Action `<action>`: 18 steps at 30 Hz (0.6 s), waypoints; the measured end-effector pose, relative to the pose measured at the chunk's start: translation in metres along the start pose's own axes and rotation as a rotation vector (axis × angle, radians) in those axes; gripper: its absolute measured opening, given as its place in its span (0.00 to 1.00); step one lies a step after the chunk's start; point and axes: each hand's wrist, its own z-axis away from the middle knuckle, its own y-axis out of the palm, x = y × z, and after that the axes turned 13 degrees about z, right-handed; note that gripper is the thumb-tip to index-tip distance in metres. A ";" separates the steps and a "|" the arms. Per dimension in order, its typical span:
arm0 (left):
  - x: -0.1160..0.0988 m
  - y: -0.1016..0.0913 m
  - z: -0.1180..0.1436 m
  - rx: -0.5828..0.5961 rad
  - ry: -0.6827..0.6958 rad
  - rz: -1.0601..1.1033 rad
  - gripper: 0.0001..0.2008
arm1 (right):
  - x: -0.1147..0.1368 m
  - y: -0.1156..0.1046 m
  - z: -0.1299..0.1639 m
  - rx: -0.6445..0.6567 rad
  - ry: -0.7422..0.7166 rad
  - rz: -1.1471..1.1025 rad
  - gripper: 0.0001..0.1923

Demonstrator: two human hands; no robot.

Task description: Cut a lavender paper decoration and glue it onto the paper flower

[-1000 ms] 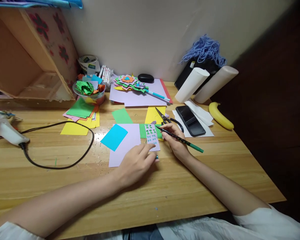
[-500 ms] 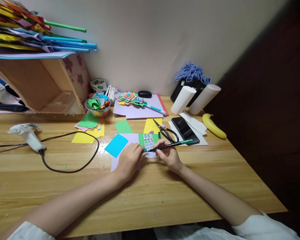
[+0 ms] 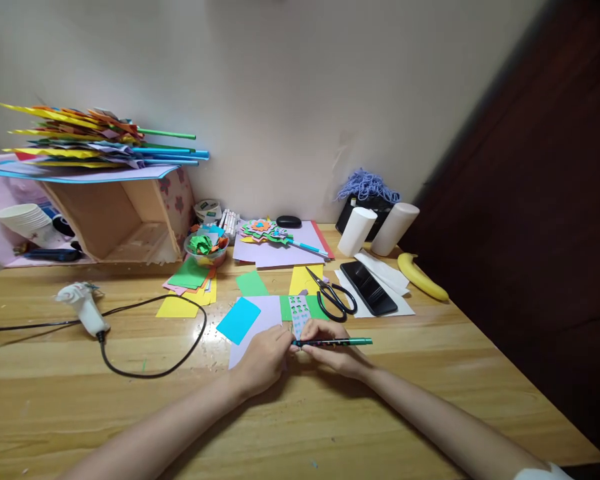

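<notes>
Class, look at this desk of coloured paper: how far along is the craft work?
Done: a layered paper flower lies by the wall and cut scraps fill the bowl. In hand: the right hand holds a green pen, the left hand meets its tip beside the sticker sheet. Left: the blue card and lilac sheet lie bare, scissors idle.

A plain cream-coloured wall (image 3: 290,87) runs behind a light wooden table with a striped grain (image 3: 50,413), and a soft glare shines on the tabletop near its middle. To the right of the table the room falls into a dark brown shadowed area (image 3: 545,200), where no detail can be made out. At the far left, an open wooden box shelf with a floral-papered side (image 3: 130,223) stands on the table against the wall, its inside lit evenly.
</notes>
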 end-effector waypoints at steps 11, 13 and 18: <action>0.015 -0.026 -0.014 -0.217 -0.261 -0.215 0.15 | -0.006 -0.039 -0.022 -0.066 0.087 0.385 0.10; 0.028 -0.039 -0.020 -0.306 -0.356 -0.364 0.15 | -0.017 -0.058 -0.026 -0.213 0.248 0.633 0.10; 0.041 -0.041 -0.027 -0.393 -0.455 -0.487 0.12 | -0.043 -0.082 -0.028 -0.281 0.458 0.932 0.09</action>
